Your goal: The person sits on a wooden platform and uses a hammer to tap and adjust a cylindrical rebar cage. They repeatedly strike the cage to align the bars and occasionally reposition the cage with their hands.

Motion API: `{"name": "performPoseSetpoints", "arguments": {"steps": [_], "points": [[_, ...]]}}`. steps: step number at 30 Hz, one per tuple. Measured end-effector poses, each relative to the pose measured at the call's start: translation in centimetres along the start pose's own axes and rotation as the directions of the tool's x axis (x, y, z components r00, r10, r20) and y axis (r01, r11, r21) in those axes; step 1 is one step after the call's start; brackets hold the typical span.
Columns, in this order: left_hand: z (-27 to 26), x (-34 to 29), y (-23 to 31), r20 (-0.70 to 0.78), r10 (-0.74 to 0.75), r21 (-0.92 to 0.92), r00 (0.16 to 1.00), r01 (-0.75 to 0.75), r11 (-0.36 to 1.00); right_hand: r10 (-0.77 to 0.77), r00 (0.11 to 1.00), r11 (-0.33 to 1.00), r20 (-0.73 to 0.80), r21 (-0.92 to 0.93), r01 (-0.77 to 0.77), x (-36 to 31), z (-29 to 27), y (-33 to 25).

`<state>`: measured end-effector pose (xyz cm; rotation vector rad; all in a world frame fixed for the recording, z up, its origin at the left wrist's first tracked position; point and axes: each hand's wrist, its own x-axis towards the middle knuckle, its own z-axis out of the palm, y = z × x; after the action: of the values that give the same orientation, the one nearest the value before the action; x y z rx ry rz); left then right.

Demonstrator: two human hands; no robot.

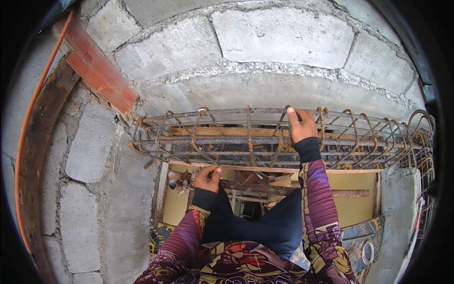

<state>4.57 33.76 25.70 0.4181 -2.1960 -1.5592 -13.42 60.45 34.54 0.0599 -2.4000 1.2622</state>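
A long rebar cage (265,140), rusty along its bars and stirrups, lies crosswise in front of me against the block wall. My right hand (303,125) is closed on the cage's upper far side, thumb at the top of a stirrup and fingers bent around the bars. Below the cage's near edge, left of centre, my left hand (207,180) is held in a pinch. Whatever sits between its thumb and fingertips is too small to make out. Rusty stirrups (249,130) cross the long bars at intervals. Dark formwork board shows beneath the cage.
Grey block walls (283,35) rise ahead and at the left. A red board (99,75), dark timber (38,156) and orange corrugated conduit (29,118) stand at left. Below me are a rusty pipe (350,193) and an opening. A wire coil (367,252) lies lower right; more rebar (428,165) bends down at right.
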Motion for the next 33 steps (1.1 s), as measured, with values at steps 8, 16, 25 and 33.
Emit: {"name": "performPoseSetpoints", "arguments": {"steps": [8,16,25,33], "points": [[4.2,-0.5,-0.4,0.143,-0.095,-0.121,0.985,0.113,0.986,0.026,0.999,0.983,-0.046,0.182,-0.017,0.8,-0.4,0.4],[7.1,4.5,-2.1,0.248,-0.029,-0.272,0.968,0.098,0.957,0.075,0.95,0.9,-0.303,0.432,0.067,-13.4,-8.8,-1.3],[6.3,-1.0,-10.0,0.552,-0.46,-0.065,0.696,0.585,0.808,0.301,0.94,0.945,-0.162,0.182,-0.271,-30.8,-11.9,1.8],[4.9,-3.0,-10.6,0.64,-0.431,-0.007,0.636,0.566,0.825,0.721,0.291,0.3,-0.629,-0.095,-0.949,-41.7,-27.3,13.3]]}}
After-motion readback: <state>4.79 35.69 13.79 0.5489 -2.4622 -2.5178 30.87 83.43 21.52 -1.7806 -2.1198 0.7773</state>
